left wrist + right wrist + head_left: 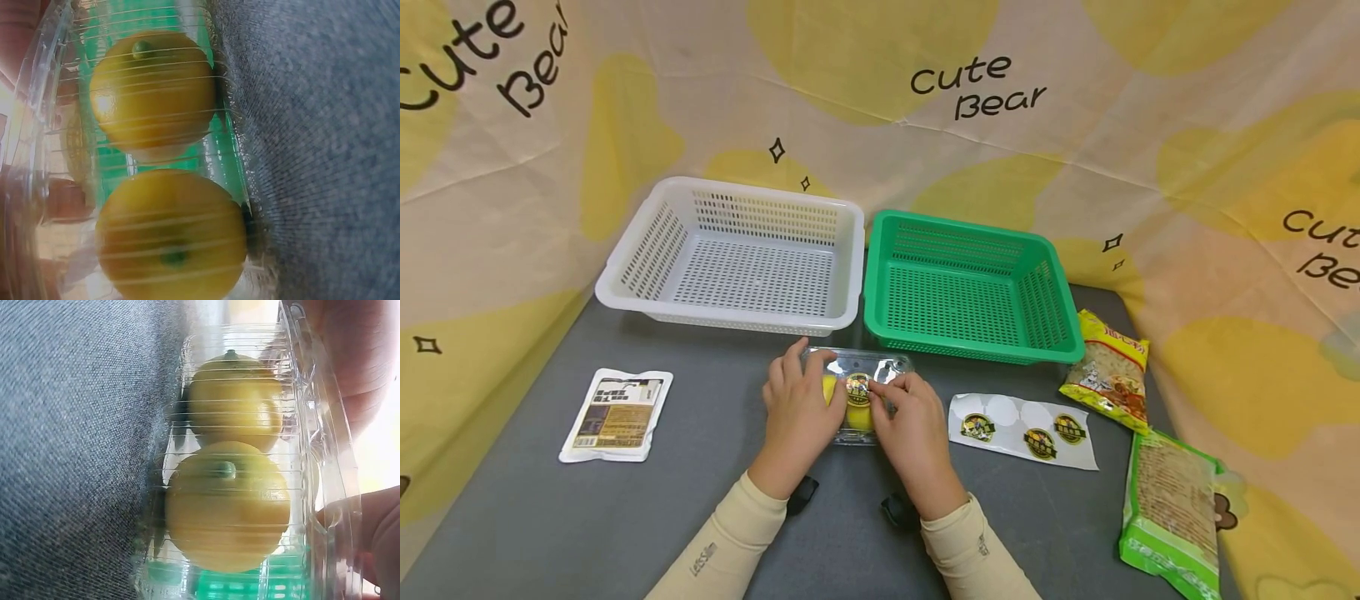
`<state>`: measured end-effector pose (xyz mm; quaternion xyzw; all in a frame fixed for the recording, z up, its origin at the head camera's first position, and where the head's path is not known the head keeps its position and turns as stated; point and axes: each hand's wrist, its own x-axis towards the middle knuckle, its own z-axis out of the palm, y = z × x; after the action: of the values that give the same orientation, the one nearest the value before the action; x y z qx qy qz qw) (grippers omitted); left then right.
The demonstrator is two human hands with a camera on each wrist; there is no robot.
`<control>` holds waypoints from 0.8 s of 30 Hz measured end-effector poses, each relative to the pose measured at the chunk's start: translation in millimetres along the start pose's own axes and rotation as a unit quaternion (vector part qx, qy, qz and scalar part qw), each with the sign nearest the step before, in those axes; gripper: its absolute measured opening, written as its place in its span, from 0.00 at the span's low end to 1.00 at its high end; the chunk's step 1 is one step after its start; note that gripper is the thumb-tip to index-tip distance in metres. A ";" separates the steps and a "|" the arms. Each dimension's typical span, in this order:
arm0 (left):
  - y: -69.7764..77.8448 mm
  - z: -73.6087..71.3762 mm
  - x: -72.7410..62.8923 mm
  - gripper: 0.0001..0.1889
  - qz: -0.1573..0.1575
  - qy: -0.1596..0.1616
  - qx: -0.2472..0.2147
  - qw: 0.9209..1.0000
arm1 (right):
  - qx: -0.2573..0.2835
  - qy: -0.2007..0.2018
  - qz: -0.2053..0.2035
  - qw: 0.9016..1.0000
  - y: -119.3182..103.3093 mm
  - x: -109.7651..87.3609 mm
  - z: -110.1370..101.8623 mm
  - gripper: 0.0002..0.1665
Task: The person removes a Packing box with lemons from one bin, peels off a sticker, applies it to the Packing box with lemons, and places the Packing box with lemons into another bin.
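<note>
A clear plastic clamshell box (853, 437) lies closed on the table with yellow round fruits (153, 100) inside, green at the stem ends. On its lid sits a round black-and-gold sticker (858, 390). My left hand (799, 412) rests on the left part of the lid, its fingers spread over the box. From the right, my right hand (917, 429) touches the sticker's right edge with the index fingertip, the thumb close beneath. Through the ribbed wall, the right wrist view shows two fruits (228, 506) and fingers beside the lid.
To the right lies a white sticker sheet (1007, 442) with several round stickers. Behind stand a white basket (730, 318) and a green basket (970, 343). A white pouch (617, 415) is at left; a yellow bag (1108, 367) and green bag (1172, 508) lie along the right edge.
</note>
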<state>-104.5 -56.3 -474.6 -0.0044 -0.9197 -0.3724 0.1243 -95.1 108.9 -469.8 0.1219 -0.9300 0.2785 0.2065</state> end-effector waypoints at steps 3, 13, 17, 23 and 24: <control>0.0 0.2 -0.5 0.20 0.003 0.004 0.003 1.000 | -0.002 -0.002 0.002 1.000 0.3 -0.2 0.2 0.09; 0.4 -0.7 0.5 0.20 -0.004 -0.009 0.006 1.000 | 0.009 0.015 -0.001 1.000 0.0 -0.3 0.0 0.08; 0.9 -1.3 0.0 0.19 -0.004 -0.007 0.005 1.000 | 0.009 0.016 -0.001 1.000 -0.2 0.0 -0.1 0.08; 1.0 -1.5 -0.6 0.19 0.001 0.000 0.003 1.000 | 0.001 0.017 -0.009 1.000 0.8 -0.7 1.1 0.09; 0.9 -1.3 -0.6 0.19 0.001 0.000 0.003 1.000 | -0.003 0.017 -0.011 1.000 0.6 -1.0 1.0 0.09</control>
<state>-103.5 -56.5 -473.3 -0.0051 -0.9207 -0.3697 0.1247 -94.8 108.9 -471.3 0.1270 -0.9257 0.2757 0.2256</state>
